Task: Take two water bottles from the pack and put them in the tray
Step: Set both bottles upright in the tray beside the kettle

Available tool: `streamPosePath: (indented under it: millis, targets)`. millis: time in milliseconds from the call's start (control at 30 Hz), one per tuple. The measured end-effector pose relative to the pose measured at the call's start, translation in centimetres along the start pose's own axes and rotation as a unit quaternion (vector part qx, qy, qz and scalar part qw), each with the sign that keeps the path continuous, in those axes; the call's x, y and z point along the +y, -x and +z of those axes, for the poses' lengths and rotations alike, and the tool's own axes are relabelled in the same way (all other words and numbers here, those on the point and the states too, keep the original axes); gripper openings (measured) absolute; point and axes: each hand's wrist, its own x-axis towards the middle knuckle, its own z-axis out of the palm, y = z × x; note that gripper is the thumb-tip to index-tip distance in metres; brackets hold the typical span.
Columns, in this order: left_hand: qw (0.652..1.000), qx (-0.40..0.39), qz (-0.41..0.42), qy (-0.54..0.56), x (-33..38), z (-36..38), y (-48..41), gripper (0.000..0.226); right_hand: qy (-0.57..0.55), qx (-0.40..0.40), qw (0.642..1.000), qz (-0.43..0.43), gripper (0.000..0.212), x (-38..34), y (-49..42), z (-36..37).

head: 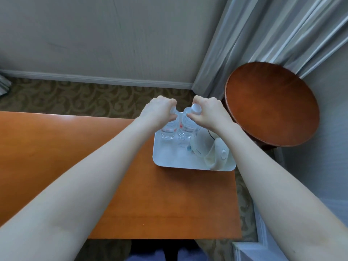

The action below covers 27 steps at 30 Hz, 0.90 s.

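Observation:
Two clear water bottles stand upright side by side at the far left of the white tray. My left hand is closed around the top of the left bottle. My right hand grips the neck of the right bottle, whose white cap shows beside my fingers. Both bottle bases appear to rest on the tray floor. No pack of bottles is in view.
A white electric kettle with a black cord sits in the tray's right half, close to the right bottle. The tray lies at the far right corner of an orange wooden table. A round dark wooden table and curtains stand to the right.

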Motion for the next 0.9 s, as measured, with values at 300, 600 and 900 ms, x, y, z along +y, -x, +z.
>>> streamPosePath:
  millis: [300,600,900]
  targets:
    - [1.000,0.013,-0.017,0.010,-1.2,2.1,-3.2,0.024,0.018,-0.008,1.000,0.008,0.029,1.6,-2.9,3.3]
    - [0.999,-0.029,0.014,-0.038,-1.6,1.4,-3.6,0.039,0.122,-0.057,0.990,-0.032,0.049,1.2,-3.4,2.9]
    - [0.960,-0.081,0.178,-0.198,-2.2,0.0,-4.7,0.037,0.223,-0.151,0.952,-0.145,0.035,0.9,-5.1,0.9]
